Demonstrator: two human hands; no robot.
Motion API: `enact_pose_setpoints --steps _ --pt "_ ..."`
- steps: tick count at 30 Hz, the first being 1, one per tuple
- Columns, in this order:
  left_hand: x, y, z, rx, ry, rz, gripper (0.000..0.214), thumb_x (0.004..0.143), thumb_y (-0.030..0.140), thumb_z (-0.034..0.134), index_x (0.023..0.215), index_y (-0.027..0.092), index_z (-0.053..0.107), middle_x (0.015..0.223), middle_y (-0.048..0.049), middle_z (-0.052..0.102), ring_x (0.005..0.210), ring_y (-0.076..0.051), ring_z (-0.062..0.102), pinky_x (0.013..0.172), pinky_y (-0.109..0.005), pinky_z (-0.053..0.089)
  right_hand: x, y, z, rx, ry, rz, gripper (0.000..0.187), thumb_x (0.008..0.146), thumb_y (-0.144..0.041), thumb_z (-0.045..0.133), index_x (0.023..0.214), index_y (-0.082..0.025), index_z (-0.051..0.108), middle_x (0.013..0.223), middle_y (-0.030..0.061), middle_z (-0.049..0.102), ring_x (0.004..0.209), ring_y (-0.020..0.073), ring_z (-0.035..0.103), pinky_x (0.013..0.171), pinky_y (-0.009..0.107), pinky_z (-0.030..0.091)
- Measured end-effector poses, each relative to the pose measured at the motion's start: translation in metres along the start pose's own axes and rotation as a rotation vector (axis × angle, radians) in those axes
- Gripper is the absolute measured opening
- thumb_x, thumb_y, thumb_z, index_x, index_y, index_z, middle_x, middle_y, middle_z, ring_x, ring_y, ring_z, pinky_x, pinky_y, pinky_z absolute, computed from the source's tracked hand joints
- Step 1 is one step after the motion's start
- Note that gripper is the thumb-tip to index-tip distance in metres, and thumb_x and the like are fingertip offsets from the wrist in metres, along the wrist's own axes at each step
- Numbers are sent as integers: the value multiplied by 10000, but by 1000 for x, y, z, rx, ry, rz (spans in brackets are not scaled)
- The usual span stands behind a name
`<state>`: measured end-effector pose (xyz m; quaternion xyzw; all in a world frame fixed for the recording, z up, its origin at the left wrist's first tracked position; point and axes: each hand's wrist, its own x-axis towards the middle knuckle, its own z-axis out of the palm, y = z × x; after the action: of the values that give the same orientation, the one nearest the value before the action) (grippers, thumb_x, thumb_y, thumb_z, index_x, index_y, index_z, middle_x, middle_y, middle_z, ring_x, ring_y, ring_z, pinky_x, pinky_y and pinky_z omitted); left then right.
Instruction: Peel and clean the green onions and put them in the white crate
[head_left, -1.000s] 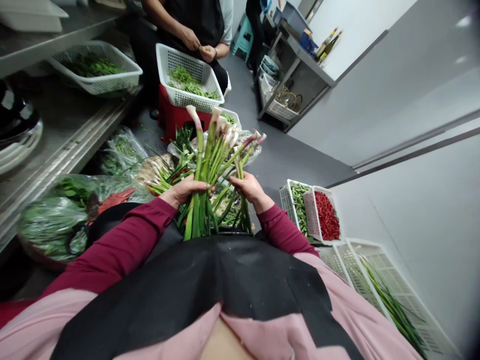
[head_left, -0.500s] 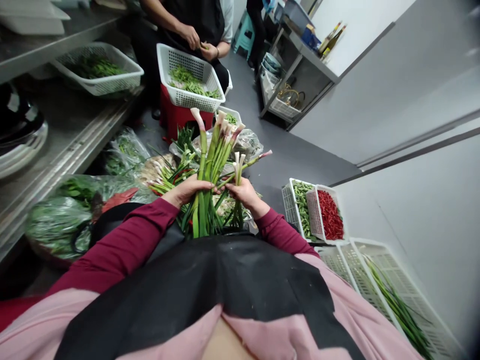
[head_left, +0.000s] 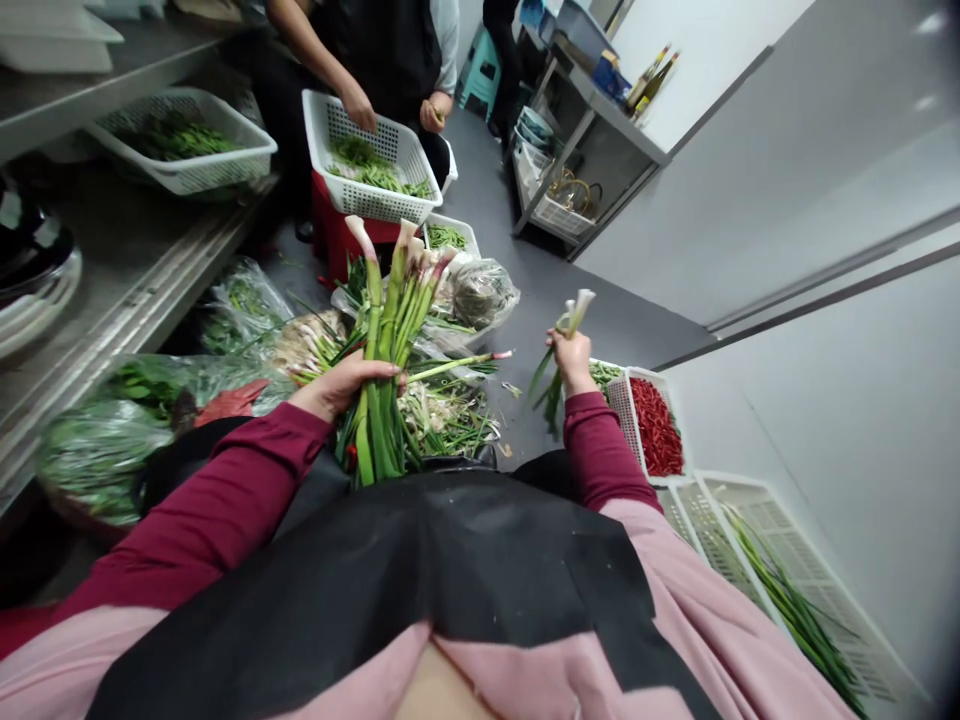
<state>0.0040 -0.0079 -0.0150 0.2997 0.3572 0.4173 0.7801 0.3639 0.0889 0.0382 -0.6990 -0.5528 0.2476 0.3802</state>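
My left hand (head_left: 337, 382) is closed round a thick bunch of green garlic stalks (head_left: 386, 340), held upright with the pale pink-white bulb ends on top. One stalk sticks out sideways to the right from that bunch. My right hand (head_left: 570, 355) is out to the right, closed on a few separate stalks (head_left: 566, 325) with their white ends up and leaves hanging down. Below both hands is my black apron over a pink top. A heap of loose stalks and trimmings (head_left: 442, 415) lies on the floor between my hands.
A white basket of red chillies (head_left: 656, 425) and one of green pods sit right. Long white baskets (head_left: 795, 590) hold green stalks lower right. Bagged greens (head_left: 112, 440) lie left under a steel shelf (head_left: 127, 270). Another person's hand (head_left: 360, 105) reaches into a basket of greens (head_left: 375, 165).
My right hand has pulled a few stalks out of the bunch and carried them right, away from my left hand. The other person's hand has gone down to their basket.
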Motion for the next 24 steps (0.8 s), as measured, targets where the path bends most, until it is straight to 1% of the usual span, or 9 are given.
enact_pose_setpoints --steps 4,8,9,10,12,14,16,21,24 --pt "0 1 -4 -21 30 -12 223 562 202 733 742 102 646 640 -68 671 572 -217 647 507 -324 550 -30 2 22 -271 -158 -72 186 703 -263 647 768 -104 718 609 31 630 610 130 552 630 235 399" --pt "2 -1 -6 -17 46 -34 245 559 202 733 760 93 647 646 -74 674 565 -217 645 507 -338 558 -58 -21 31 -459 72 -331 281 806 -195 487 941 -133 725 893 92 660 810 167 595 774 260 426" --pt "2 -1 -6 -16 37 -39 254 557 204 735 769 93 650 649 -73 673 565 -217 644 504 -338 558 -62 -30 30 -483 58 -401 287 807 -181 478 947 -135 724 913 96 649 818 164 589 779 256 424" --pt "3 -2 -6 -16 23 -42 259 556 207 737 773 94 652 650 -70 672 567 -217 644 500 -337 557 -64 -39 31 -509 -20 -467 274 801 -183 492 936 -137 725 912 92 641 808 157 581 768 248 423" --pt "4 -2 -4 -17 -6 -44 260 550 211 742 768 98 655 650 -67 669 571 -217 644 498 -333 557 -64 -56 38 -580 -307 -558 212 776 -230 566 877 -143 731 866 71 633 749 139 558 713 229 415" --pt "5 -1 -1 -10 -26 -46 255 540 215 748 747 99 656 648 -69 669 568 -216 645 492 -318 553 -62 -67 51 -667 -636 -547 183 724 -293 655 791 -140 729 746 38 618 655 116 515 644 219 394" --pt "5 -1 1 -2 -52 -48 256 530 218 754 736 99 656 647 -71 669 562 -213 643 484 -305 546 -58 -70 65 -704 -852 -465 200 664 -321 715 731 -132 717 616 1 577 584 98 466 598 216 370" --pt "1 1 3 -8 -72 -50 268 517 220 757 732 106 645 644 -62 661 557 -206 634 476 -301 540 -52 -61 74 -483 -1026 -287 220 681 -320 653 746 -113 689 535 -46 504 510 66 393 547 207 344" --pt "0 1 3 -14 -78 -50 256 533 215 744 746 112 646 643 -58 661 560 -201 633 495 -304 542 -56 -54 71 -407 -1017 -219 204 674 -288 626 743 -102 674 531 -48 485 491 59 369 515 198 319"
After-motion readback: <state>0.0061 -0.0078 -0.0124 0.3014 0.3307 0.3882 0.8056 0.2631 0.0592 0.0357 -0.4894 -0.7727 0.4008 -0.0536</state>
